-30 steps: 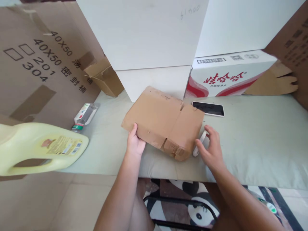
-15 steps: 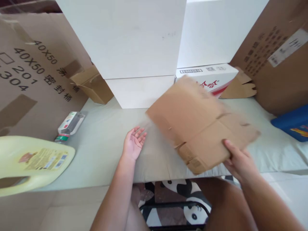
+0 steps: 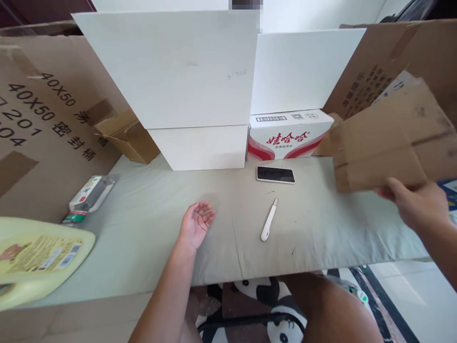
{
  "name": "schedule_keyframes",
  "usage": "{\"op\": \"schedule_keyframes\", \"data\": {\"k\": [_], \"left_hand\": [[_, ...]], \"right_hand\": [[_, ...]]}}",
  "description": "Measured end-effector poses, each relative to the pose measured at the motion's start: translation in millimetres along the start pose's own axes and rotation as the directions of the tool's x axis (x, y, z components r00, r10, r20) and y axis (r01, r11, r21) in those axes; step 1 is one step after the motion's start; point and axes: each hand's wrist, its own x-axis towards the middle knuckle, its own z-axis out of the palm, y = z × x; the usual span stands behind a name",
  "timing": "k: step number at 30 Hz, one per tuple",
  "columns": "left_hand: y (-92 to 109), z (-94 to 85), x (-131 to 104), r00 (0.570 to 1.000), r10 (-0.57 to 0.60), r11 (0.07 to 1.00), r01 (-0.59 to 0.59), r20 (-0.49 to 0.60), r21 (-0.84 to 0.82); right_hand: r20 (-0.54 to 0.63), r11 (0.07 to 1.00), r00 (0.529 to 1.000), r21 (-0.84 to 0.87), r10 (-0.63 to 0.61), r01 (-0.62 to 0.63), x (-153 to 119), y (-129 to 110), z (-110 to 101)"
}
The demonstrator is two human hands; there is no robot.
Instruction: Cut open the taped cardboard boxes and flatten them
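My right hand (image 3: 421, 202) grips the lower edge of a flattened piece of brown cardboard (image 3: 392, 138), raised over the right end of the table and slightly blurred. Palm up, my left hand (image 3: 198, 221) rests on the pale cloth with fingers loosely curled and apart, nothing in it. Between the hands lies a white utility knife (image 3: 269, 220). Beyond the knife a phone (image 3: 275, 175) lies flat with its dark screen up, in front of a white and red carton (image 3: 289, 136).
Large white boxes (image 3: 200, 71) stand at the back of the cloth-covered table (image 3: 143, 247). On the left are a small open cardboard box (image 3: 132, 138), a clear plastic bottle (image 3: 89, 197) and a yellow jug (image 3: 46, 257). Big brown cartons (image 3: 43, 124) flank both sides.
My right hand has carried the cardboard from the middle to the right, uncovering the utility knife and the phone. My left hand stays in much the same place. The view has tilted up.
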Motion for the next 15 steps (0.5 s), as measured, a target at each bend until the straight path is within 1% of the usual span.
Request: {"op": "schedule_keyframes", "data": {"k": [1,2,3,4,5,6,8,9,11,13,15], "left_hand": [[0,0.8,1,1.000,-0.002,1.000,0.002,0.001,0.004],[0,1.1,2,1.000,-0.004,1.000,0.004,0.000,0.008],[1,1.0,3,1.000,-0.007,1.000,0.007,-0.003,0.011],[2,0.5,4,1.000,-0.007,1.000,0.007,-0.008,0.012],[3,-0.3,5,1.000,-0.006,1.000,0.006,-0.009,0.009],[5,-1.3,5,1.000,-0.005,1.000,0.005,0.000,0.000],[7,-3.1,6,0.999,-0.004,0.999,0.006,0.051,-0.035],[7,-3.8,6,0.996,0.002,0.998,0.003,0.086,-0.059],[8,-4.7,5,0.991,0.032,0.995,-0.020,0.128,-0.095],[8,-5.5,2,0.991,0.070,0.992,-0.057,0.117,-0.111],[9,-7.1,-1,0.992,0.097,0.987,-0.086,0.082,-0.134]], "right_hand": [[-0.053,0.998,0.998,0.048,0.037,-0.034,18,-11,14],[-0.075,0.996,0.995,0.078,0.059,-0.053,31,-19,29],[-0.045,0.992,0.995,0.090,0.094,-0.089,38,-22,42],[-0.018,0.989,0.993,0.090,0.119,-0.116,40,-22,55],[0.022,0.986,0.990,0.084,0.140,-0.141,36,-19,66],[0.074,0.984,0.985,0.069,0.157,-0.162,28,-14,75],[0.200,0.985,0.966,0.018,0.164,-0.171,4,-1,88],[0.261,0.987,0.952,-0.018,0.159,-0.160,-10,4,92],[0.345,0.988,0.927,-0.087,0.147,-0.124,-34,10,97],[0.389,0.989,0.912,-0.125,0.127,-0.085,-54,8,99],[0.433,0.989,0.895,-0.136,0.109,-0.055,-70,0,103]]}}
